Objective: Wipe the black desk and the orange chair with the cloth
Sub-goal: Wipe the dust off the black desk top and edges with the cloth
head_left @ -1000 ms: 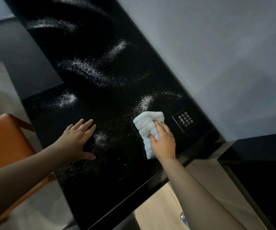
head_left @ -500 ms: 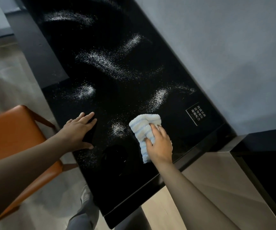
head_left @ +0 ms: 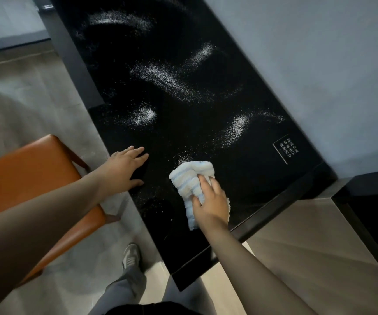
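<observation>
The glossy black desk (head_left: 183,137) runs from the lower middle up to the far left, with streaks of white powder (head_left: 169,80) across it. My right hand (head_left: 210,201) presses a bunched white-and-blue striped cloth (head_left: 189,180) onto the desk near its front end, with the fingers curled over the cloth. My left hand (head_left: 124,169) lies flat with straight fingers at the desk's left edge, holding nothing. The orange chair (head_left: 28,178) stands to the left of the desk, partly hidden behind my left forearm.
A grey wall (head_left: 308,64) borders the desk on the right. A small printed label (head_left: 285,148) sits near the desk's right corner. A lower metallic surface (head_left: 308,246) lies at the right front. My legs and a shoe (head_left: 130,258) stand on the grey floor.
My right hand has slid the cloth leftwards across the desk, away from the label and toward my left hand. The left hand stays flat, now nearer the desk's edge. The camera has shifted.
</observation>
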Motion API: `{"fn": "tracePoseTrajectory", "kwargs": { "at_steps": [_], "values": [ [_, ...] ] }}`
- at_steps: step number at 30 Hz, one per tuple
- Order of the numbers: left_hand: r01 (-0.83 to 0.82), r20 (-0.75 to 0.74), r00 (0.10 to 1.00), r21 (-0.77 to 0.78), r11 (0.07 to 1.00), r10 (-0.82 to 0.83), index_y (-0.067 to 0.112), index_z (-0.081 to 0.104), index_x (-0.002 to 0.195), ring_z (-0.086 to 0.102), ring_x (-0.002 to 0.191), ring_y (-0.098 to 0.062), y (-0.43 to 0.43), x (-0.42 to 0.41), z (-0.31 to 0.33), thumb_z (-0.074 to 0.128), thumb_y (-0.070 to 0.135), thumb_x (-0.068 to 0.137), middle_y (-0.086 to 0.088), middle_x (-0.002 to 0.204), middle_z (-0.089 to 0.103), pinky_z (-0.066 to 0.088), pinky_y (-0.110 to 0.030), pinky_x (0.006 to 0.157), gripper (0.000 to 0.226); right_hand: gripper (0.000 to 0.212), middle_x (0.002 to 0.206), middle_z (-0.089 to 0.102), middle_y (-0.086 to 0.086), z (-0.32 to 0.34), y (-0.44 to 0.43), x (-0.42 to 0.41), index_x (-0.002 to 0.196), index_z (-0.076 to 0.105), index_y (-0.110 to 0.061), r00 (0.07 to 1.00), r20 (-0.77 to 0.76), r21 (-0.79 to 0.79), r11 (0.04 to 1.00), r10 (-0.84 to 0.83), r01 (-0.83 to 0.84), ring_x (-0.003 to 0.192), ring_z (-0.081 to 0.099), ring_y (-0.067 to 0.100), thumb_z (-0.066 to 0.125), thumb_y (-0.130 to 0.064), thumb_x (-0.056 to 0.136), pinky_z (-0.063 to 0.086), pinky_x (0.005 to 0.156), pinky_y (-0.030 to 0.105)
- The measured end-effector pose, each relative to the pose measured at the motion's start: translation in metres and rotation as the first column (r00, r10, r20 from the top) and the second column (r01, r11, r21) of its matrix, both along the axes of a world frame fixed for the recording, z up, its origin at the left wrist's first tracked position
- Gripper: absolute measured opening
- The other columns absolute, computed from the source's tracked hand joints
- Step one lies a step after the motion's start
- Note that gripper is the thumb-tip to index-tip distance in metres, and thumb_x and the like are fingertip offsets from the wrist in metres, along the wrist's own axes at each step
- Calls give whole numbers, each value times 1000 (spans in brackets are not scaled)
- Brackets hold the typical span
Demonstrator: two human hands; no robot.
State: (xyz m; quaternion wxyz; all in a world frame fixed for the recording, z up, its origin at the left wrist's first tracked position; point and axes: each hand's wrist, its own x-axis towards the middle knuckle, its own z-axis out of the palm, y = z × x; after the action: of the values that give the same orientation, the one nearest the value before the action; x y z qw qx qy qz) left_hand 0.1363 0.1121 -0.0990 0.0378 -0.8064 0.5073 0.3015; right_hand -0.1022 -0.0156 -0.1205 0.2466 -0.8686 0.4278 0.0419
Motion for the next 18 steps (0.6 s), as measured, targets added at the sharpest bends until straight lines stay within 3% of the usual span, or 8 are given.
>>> {"fn": "tracePoseTrajectory", "kwargs": {
  "at_steps": [4,18],
  "values": [
    [-5,-2,1000,8,1000,5,21,15,154,7,149,-25,36,2,0,59,48,89,-3,162,8,15,-35,120,82,58,151,33,-6,0,28,5,148,36,-32,1000,-7,-10,1000,-8,8,124,43,20,55,-31,92,35,100,28],
    [-57,2,998,-25,998,57,18,21,153,17,147,-23,114,19,9,58,40,91,-4,161,11,23,-32,117,75,56,149,38,0,2,121,16,147,40,-28,997,65,-9,999,45,-44,121,45,20,58,-31,93,37,100,27]
  ]
}}
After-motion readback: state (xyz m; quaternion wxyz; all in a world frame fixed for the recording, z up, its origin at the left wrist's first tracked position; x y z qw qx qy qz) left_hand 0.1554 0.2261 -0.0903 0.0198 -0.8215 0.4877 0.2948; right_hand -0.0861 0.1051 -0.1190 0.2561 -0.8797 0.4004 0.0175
